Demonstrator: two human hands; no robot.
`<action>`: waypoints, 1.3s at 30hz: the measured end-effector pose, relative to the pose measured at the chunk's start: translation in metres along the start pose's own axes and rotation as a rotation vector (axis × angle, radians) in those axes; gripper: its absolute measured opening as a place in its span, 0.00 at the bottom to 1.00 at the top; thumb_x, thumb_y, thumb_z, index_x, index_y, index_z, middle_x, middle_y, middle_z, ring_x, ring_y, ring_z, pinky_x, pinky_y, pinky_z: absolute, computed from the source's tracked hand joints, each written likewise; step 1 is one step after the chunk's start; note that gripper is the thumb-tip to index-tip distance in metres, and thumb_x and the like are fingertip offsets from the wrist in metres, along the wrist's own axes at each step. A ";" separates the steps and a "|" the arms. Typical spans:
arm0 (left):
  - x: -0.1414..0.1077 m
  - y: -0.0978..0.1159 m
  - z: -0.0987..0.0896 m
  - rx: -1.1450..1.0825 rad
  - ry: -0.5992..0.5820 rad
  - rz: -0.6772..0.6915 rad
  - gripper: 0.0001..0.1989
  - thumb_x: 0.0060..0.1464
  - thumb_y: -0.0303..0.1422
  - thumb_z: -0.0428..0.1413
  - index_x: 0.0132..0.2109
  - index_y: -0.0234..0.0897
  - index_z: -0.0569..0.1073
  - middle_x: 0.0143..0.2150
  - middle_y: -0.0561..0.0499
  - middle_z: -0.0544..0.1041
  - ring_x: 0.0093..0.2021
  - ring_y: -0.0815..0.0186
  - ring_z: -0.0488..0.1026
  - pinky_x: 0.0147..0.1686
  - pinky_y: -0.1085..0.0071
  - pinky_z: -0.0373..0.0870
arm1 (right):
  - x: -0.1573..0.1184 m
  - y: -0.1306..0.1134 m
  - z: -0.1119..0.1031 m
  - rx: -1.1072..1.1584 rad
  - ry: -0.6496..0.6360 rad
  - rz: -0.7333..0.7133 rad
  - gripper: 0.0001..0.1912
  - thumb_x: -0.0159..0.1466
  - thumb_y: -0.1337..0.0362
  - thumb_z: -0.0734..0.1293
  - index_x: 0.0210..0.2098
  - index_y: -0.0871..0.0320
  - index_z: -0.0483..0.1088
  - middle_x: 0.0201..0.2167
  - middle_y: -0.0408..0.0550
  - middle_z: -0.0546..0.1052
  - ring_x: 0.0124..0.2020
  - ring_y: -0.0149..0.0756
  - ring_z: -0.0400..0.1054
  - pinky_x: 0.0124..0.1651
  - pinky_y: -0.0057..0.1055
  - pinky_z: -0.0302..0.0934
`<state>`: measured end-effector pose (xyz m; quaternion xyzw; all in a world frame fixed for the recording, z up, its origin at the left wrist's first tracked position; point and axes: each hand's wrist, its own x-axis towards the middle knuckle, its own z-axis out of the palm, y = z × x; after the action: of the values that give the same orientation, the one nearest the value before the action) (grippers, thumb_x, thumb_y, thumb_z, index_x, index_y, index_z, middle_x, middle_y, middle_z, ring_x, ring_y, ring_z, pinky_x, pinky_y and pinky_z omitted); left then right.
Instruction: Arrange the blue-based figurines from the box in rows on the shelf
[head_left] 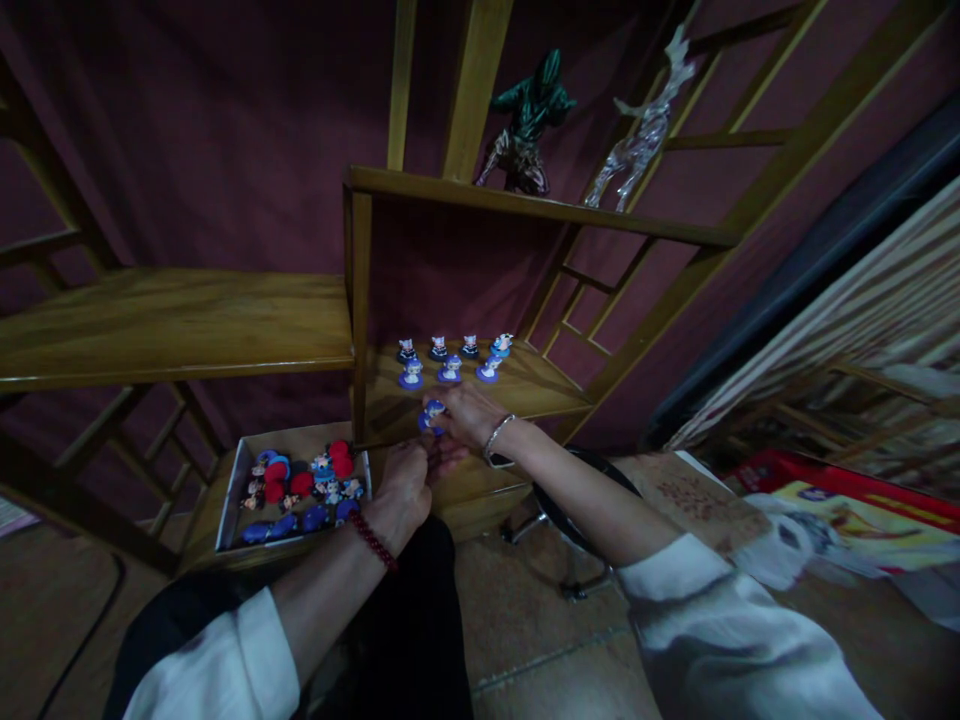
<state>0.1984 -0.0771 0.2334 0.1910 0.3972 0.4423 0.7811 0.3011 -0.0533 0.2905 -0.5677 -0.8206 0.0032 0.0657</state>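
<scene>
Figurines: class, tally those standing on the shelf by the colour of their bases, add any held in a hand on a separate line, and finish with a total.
Dark-based figurines: 3
Purple-based figurines: 3
Light-blue-based figurine: 1
Held figurine, in the right hand: 1
Total: 8

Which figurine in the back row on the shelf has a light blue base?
The rightmost figurine; the other three in that row stand on dark bases.
</scene>
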 end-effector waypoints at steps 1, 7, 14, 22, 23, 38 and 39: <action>0.000 0.000 0.000 -0.003 0.000 0.005 0.10 0.51 0.22 0.48 0.25 0.30 0.70 0.22 0.47 0.74 0.21 0.71 0.73 0.18 0.80 0.66 | 0.000 0.000 0.001 0.001 0.004 0.001 0.08 0.55 0.68 0.63 0.35 0.58 0.69 0.33 0.47 0.74 0.34 0.33 0.67 0.34 0.24 0.54; 0.000 -0.002 0.001 0.005 0.037 0.035 0.09 0.51 0.22 0.49 0.25 0.30 0.69 0.22 0.48 0.74 0.21 0.71 0.72 0.15 0.81 0.63 | -0.001 0.002 0.003 0.014 -0.006 0.038 0.09 0.56 0.67 0.64 0.37 0.58 0.69 0.34 0.47 0.74 0.34 0.33 0.67 0.33 0.24 0.53; 0.001 -0.003 0.000 0.024 0.039 0.021 0.07 0.51 0.24 0.49 0.27 0.29 0.69 0.22 0.48 0.74 0.20 0.71 0.72 0.14 0.81 0.60 | 0.000 0.004 0.004 0.013 0.005 0.011 0.08 0.56 0.67 0.64 0.36 0.57 0.69 0.33 0.47 0.74 0.35 0.34 0.68 0.34 0.25 0.54; 0.001 -0.006 -0.001 0.047 0.042 0.025 0.06 0.50 0.26 0.50 0.28 0.30 0.70 0.22 0.50 0.74 0.18 0.73 0.70 0.14 0.81 0.58 | -0.004 0.000 0.000 0.043 -0.006 0.025 0.12 0.56 0.68 0.63 0.40 0.54 0.68 0.38 0.46 0.74 0.36 0.33 0.67 0.35 0.25 0.55; 0.001 -0.007 -0.001 0.052 0.041 0.030 0.06 0.50 0.26 0.51 0.28 0.30 0.70 0.22 0.50 0.74 0.18 0.73 0.70 0.14 0.81 0.57 | -0.005 0.002 0.001 0.062 0.007 0.031 0.14 0.55 0.68 0.64 0.42 0.54 0.67 0.38 0.46 0.74 0.36 0.33 0.67 0.35 0.25 0.55; 0.001 -0.013 0.000 0.089 0.068 0.090 0.07 0.48 0.29 0.51 0.25 0.31 0.70 0.19 0.52 0.72 0.16 0.75 0.67 0.16 0.79 0.55 | -0.017 0.012 0.021 0.311 0.215 0.131 0.18 0.54 0.65 0.66 0.44 0.55 0.65 0.31 0.42 0.74 0.30 0.29 0.67 0.34 0.24 0.58; 0.001 -0.013 0.000 0.090 0.069 0.090 0.07 0.47 0.29 0.51 0.25 0.31 0.70 0.19 0.52 0.72 0.16 0.75 0.66 0.16 0.79 0.55 | -0.018 0.011 0.022 0.317 0.223 0.129 0.17 0.54 0.64 0.66 0.44 0.55 0.65 0.31 0.42 0.74 0.30 0.29 0.67 0.34 0.24 0.58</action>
<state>0.2053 -0.0834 0.2249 0.2282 0.4343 0.4652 0.7369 0.3153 -0.0647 0.2663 -0.5985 -0.7594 0.0738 0.2442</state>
